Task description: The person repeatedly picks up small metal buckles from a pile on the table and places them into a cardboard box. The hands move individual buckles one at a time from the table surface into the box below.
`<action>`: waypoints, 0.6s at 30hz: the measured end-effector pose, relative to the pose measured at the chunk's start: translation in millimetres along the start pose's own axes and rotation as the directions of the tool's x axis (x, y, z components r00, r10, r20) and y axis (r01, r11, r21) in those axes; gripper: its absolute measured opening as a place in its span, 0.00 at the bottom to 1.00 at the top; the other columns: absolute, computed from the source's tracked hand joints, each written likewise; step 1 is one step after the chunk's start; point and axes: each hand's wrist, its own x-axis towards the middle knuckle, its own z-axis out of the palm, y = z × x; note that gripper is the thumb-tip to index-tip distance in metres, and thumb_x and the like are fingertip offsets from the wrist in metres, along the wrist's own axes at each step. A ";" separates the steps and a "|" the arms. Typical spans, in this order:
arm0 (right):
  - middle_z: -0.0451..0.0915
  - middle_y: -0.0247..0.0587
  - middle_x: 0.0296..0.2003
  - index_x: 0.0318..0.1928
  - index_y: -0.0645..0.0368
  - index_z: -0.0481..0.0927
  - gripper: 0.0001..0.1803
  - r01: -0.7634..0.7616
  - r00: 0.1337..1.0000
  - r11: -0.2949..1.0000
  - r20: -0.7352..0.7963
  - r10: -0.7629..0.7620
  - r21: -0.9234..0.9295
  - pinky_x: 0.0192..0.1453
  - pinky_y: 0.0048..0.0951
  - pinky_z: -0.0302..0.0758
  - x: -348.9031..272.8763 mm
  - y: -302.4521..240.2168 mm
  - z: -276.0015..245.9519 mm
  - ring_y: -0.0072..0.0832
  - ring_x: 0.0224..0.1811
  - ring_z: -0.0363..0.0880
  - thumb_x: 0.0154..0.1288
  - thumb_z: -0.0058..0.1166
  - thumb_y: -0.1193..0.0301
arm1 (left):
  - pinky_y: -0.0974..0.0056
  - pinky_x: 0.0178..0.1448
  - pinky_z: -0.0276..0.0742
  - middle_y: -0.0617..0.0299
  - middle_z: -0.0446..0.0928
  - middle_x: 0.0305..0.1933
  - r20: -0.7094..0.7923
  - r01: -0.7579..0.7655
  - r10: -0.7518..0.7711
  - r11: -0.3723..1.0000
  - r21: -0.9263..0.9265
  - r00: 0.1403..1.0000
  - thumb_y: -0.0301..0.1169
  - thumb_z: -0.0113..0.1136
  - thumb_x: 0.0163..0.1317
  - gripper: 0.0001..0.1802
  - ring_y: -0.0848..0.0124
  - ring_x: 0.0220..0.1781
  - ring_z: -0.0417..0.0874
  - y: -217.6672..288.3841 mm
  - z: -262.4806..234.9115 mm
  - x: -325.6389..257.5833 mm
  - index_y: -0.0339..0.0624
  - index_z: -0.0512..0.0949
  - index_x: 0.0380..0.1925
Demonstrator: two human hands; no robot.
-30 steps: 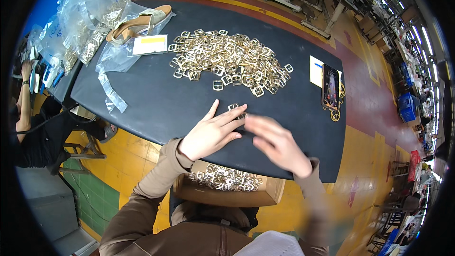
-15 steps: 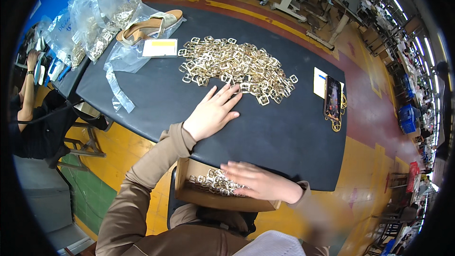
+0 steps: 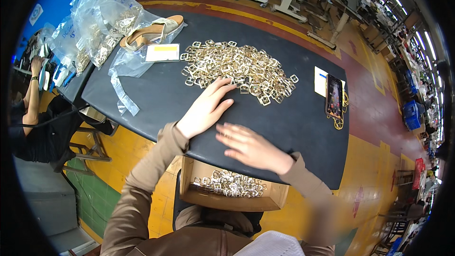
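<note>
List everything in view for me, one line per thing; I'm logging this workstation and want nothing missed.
Table: one, dark, centre.
Metal buckles: a heap too many to count, gold-coloured, on the table's far half.
Cardboard box: one, brown, below the table's near edge, holding silvery buckles.
Sandal: one, tan and cream, far left on a clear bag.
Plastic bags: several, clear, far left corner, holding metal parts.
Card: one, white with a yellow band, by the sandal.
Phone: one, dark, right end, on a white paper.
Another person: one, dark clothes, seated at left.
Left hand: flat on the table, fingertips at the heap.
Right hand: blurred, over the near edge.
</note>
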 end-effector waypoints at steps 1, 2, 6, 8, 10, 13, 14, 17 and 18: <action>0.67 0.49 0.78 0.74 0.59 0.73 0.29 0.029 0.999 1.000 0.021 -0.029 -0.004 0.83 0.47 0.64 -7.7 -10.4 5.3 0.46 0.81 0.65 0.78 0.57 0.60 | 0.47 0.86 0.54 0.48 0.64 0.81 -0.002 -0.052 0.052 0.991 0.124 0.999 0.36 0.56 0.79 0.27 0.46 0.85 0.58 -4.1 5.6 12.7 0.41 0.70 0.74; 0.67 0.48 0.78 0.73 0.59 0.74 0.29 0.055 0.998 0.998 0.045 -0.055 -0.007 0.83 0.47 0.65 -16.1 -21.5 9.4 0.45 0.80 0.65 0.77 0.58 0.62 | 0.43 0.87 0.51 0.49 0.62 0.83 0.015 -0.080 0.078 0.966 0.248 0.997 0.39 0.56 0.79 0.29 0.45 0.87 0.55 -6.7 13.7 23.8 0.43 0.68 0.76; 0.74 0.48 0.73 0.64 0.63 0.81 0.22 0.056 0.988 0.971 0.129 -0.088 0.232 0.81 0.43 0.68 -56.9 -55.3 0.0 0.43 0.77 0.71 0.76 0.60 0.65 | 0.30 0.85 0.45 0.58 0.58 0.86 0.140 -0.199 0.148 0.839 0.506 0.979 0.56 0.51 0.79 0.37 0.46 0.89 0.46 -9.1 47.3 40.8 0.52 0.63 0.80; 0.75 0.47 0.72 0.63 0.62 0.82 0.21 0.011 0.988 0.919 0.137 -0.071 0.395 0.79 0.44 0.71 -71.3 -58.9 -17.0 0.43 0.74 0.73 0.75 0.62 0.65 | 0.30 0.85 0.45 0.58 0.57 0.86 0.179 -0.255 0.195 0.866 0.431 0.964 0.57 0.50 0.79 0.35 0.44 0.88 0.48 -8.8 51.8 33.4 0.56 0.65 0.80; 0.76 0.46 0.72 0.69 0.56 0.80 0.25 0.009 0.997 0.954 0.068 -0.031 0.301 0.78 0.46 0.73 -76.5 -47.3 -37.9 0.45 0.73 0.75 0.74 0.63 0.67 | 0.32 0.85 0.47 0.57 0.58 0.86 0.206 -0.335 0.269 0.829 0.447 0.941 0.57 0.51 0.78 0.34 0.43 0.88 0.51 -5.0 50.1 17.7 0.60 0.67 0.79; 0.77 0.47 0.71 0.64 0.56 0.84 0.22 -0.239 0.954 0.949 -0.134 0.269 0.204 0.74 0.45 0.76 -72.4 -19.3 -64.0 0.47 0.72 0.77 0.71 0.64 0.75 | 0.31 0.85 0.46 0.58 0.61 0.84 0.262 -0.310 0.223 0.878 0.365 0.939 0.55 0.53 0.78 0.30 0.46 0.87 0.54 5.0 42.6 -2.7 0.59 0.73 0.73; 0.78 0.47 0.71 0.65 0.58 0.83 0.21 -0.317 0.907 0.927 -0.222 0.358 0.199 0.75 0.45 0.74 -66.2 -7.4 -66.5 0.48 0.72 0.76 0.73 0.62 0.76 | 0.30 0.85 0.45 0.58 0.62 0.84 0.269 -0.291 0.206 0.898 0.329 0.941 0.53 0.54 0.78 0.27 0.47 0.87 0.54 8.5 39.2 -7.5 0.58 0.75 0.71; 0.76 0.48 0.71 0.65 0.60 0.82 0.20 -0.387 0.859 0.919 -0.334 0.388 0.073 0.77 0.44 0.71 -41.2 29.1 -62.0 0.48 0.74 0.72 0.77 0.59 0.71 | 0.29 0.86 0.40 0.59 0.63 0.83 0.332 -0.226 0.128 0.934 0.277 0.934 0.44 0.61 0.75 0.20 0.48 0.89 0.51 17.0 27.8 -17.8 0.56 0.78 0.63; 0.75 0.48 0.72 0.66 0.59 0.81 0.20 -0.414 0.849 0.910 -0.351 0.396 0.025 0.77 0.44 0.70 -36.5 34.3 -58.5 0.48 0.75 0.71 0.77 0.59 0.71 | 0.29 0.86 0.39 0.58 0.65 0.82 0.307 -0.212 0.130 0.944 0.251 0.943 0.41 0.61 0.75 0.17 0.47 0.88 0.52 19.7 25.2 -20.3 0.55 0.79 0.61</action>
